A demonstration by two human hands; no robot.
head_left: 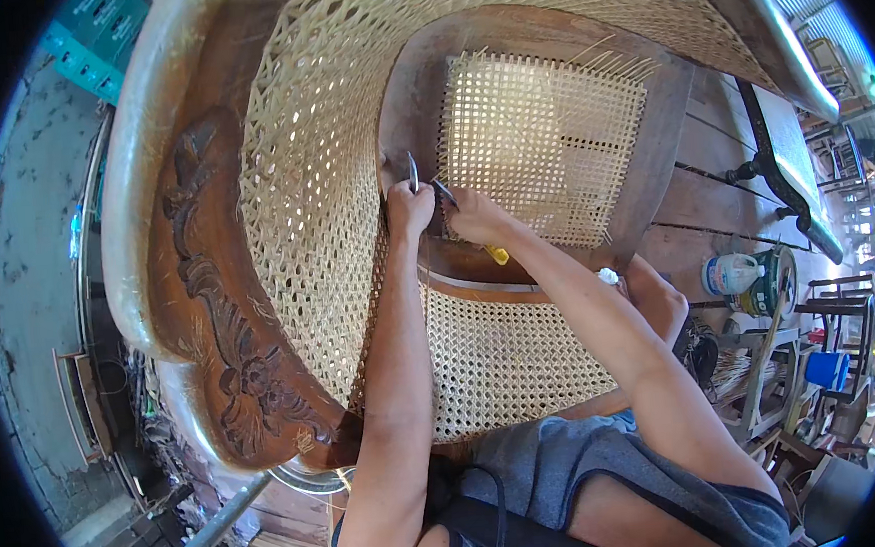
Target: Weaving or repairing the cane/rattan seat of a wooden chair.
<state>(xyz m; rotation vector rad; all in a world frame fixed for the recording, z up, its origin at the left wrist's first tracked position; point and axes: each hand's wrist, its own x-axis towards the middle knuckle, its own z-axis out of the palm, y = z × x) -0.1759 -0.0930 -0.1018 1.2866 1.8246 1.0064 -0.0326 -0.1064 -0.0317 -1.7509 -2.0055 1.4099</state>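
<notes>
A dark wooden chair with cane webbing surrounds both my hands; its seat frame point(669, 124) holds a woven cane seat panel point(538, 117) with loose strand ends at the far edge. My left hand point(411, 213) is closed at the seat's left side, beside the curved cane back point(322, 180), with a narrow shiny metal blade point(413, 170) standing up from its fingers. Just right of it, my right hand point(476, 219) grips a yellow-handled tool point(498, 255) whose dark metal tip points toward the left hand. The tool's exact kind is hidden by my fingers.
Carved wood point(224, 307) edges the chair's left side, and a thick rail curves overhead at the top right. A white jug point(733, 273) and a green bucket point(771, 288) stand to the right. Green crates point(93, 44) sit at the far left.
</notes>
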